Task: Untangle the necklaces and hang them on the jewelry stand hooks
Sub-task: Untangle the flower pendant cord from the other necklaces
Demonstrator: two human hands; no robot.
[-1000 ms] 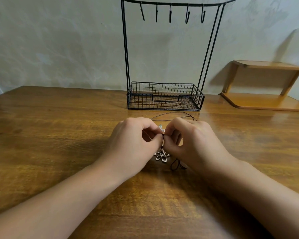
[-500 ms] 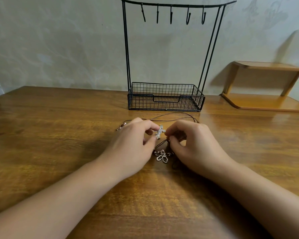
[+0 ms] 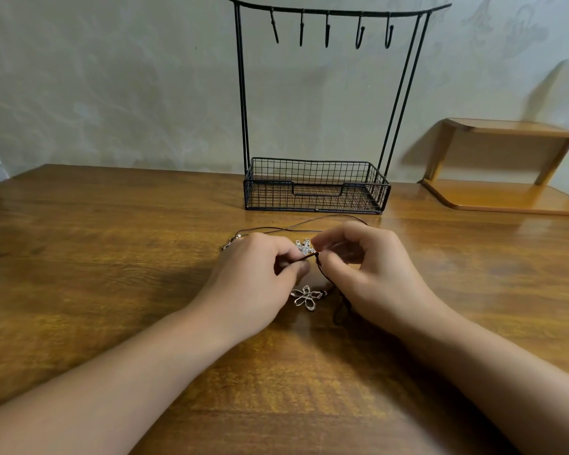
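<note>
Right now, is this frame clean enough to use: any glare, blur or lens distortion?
Head view: wide-angle bowing curves the jewelry stand posts and top bar; soft glare lies on the table at right; the shelf casts a shadow on the wall. The left hand, right hand and flower pendant read clearly; the cross pendant is slightly soft.

A brown wooden table (image 3: 96,274) with visible grain and a glossy sheen fills the lower two thirds of the frame. Behind it, across the upper part, rises a pale greenish wall (image 3: 112,77) with a faint mottled pattern. At the right edge, a light wooden two-tier corner shelf (image 3: 506,198) stands on the table against the wall, casting a shadow to its left.
</note>
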